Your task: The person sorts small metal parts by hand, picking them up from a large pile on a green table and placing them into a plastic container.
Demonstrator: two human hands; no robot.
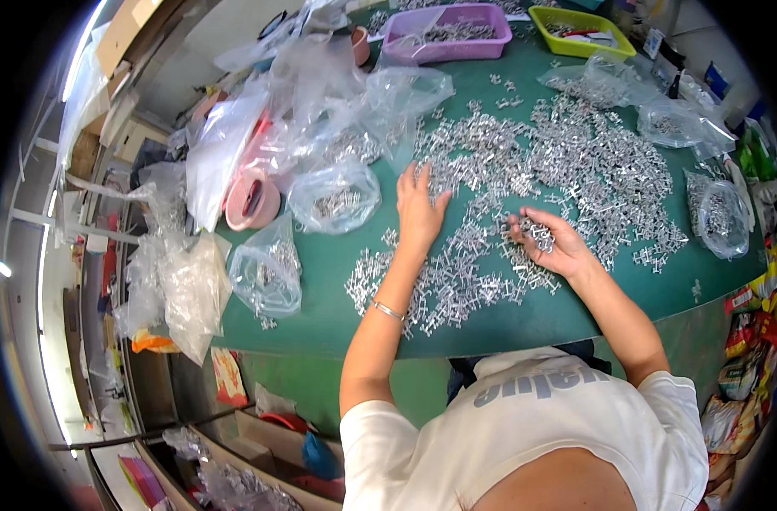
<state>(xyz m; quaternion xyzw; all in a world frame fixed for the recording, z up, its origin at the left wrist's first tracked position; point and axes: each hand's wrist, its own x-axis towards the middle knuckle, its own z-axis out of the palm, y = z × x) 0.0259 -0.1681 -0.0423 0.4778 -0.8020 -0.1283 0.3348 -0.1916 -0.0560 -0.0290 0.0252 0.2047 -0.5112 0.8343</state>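
Observation:
Many small silvery metal parts (601, 175) lie in a wide, loose spread over a green table (316, 319). My left hand (419, 209) rests at the left edge of the spread, fingers apart and touching the parts, with nothing gripped. Palm up, my right hand (552, 242) is cupped around a small heap of the same metal parts (538, 237), just above the spread. A thinner patch of parts (456, 285) lies between my forearms, near the table's front edge.
Clear plastic bags holding metal parts (333, 200) stand at the left, beside a pink cup (254, 200). More filled bags (719, 217) lie at the right. A purple basket (448, 53) and a yellow-green basket (576, 49) sit at the far edge. Below left are open drawers (269, 456).

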